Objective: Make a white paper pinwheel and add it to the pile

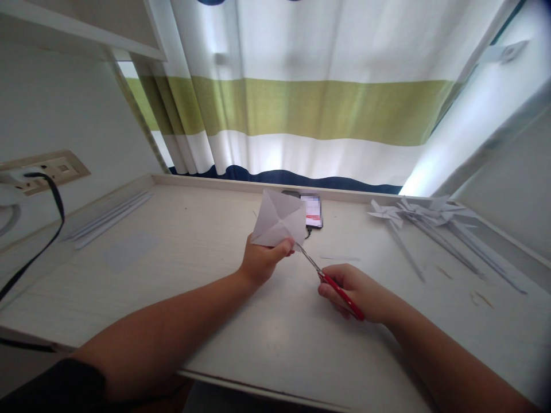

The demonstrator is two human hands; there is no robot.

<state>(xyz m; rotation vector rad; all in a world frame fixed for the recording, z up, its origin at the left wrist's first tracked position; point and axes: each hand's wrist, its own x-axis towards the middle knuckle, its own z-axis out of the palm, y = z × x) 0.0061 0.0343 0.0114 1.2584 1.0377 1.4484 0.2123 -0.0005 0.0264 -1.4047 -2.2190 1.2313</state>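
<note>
folded paper (279,221) in left hand (260,261), red scissors (331,282) in right hand (359,292)

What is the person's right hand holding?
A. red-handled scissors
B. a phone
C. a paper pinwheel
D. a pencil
A: the right hand grips red-handled scissors, whose blades point up at the folded white paper that the left hand pinches; the phone lies on the desk behind, and the pinwheels lie off to the right.
</note>
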